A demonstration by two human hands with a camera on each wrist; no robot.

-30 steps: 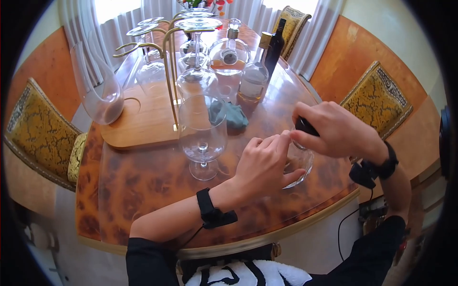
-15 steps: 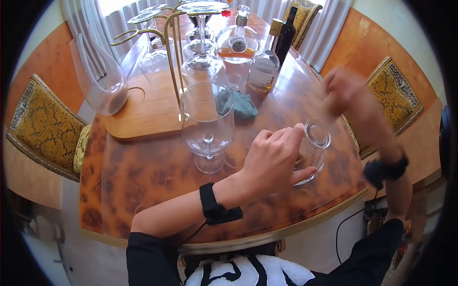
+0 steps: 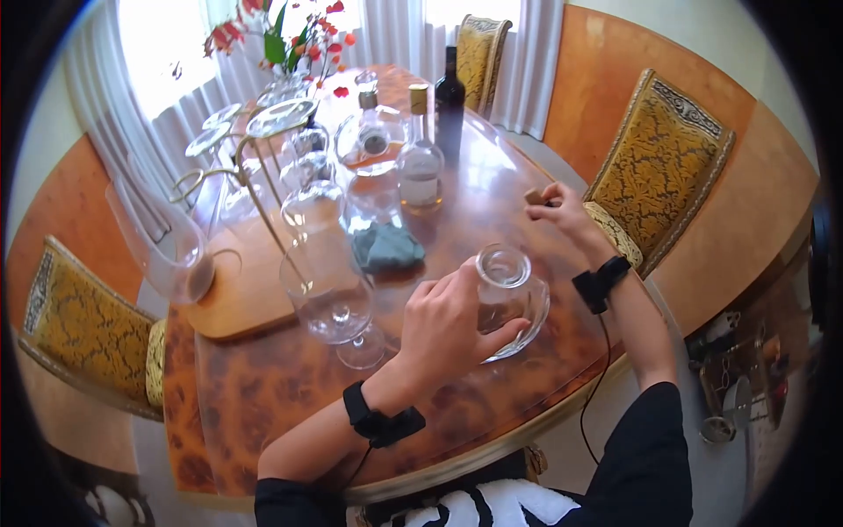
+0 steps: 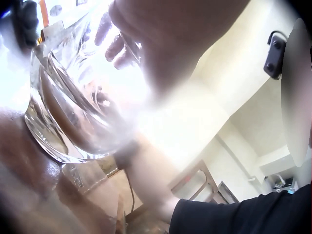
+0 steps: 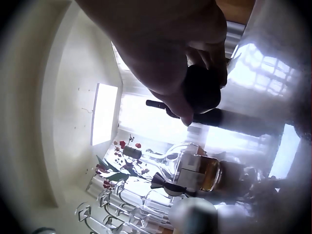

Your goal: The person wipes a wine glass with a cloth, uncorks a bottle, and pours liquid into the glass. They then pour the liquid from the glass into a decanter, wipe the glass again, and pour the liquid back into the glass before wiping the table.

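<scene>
A squat clear glass decanter with thick, swirled walls stands near the table's right front edge, its round mouth uncovered. My left hand holds it from the left, thumb in front and fingers round the far side. In the left wrist view the decanter fills the upper left, with fingers showing through the glass. Beyond it to the right, my right hand pinches a dark stopper above the table; a brownish, cork-like end points left in the head view.
Left of the decanter stands a large stemmed glass. Behind are a crumpled green cloth, a gold-capped bottle, a dark wine bottle and a round liquor bottle. A wooden board carries a brass rack with upturned glasses.
My right hand has lifted the dark stopper off the decanter's mouth and carried it away to the right and beyond. The left hand stays on the decanter. The head view has turned.
</scene>
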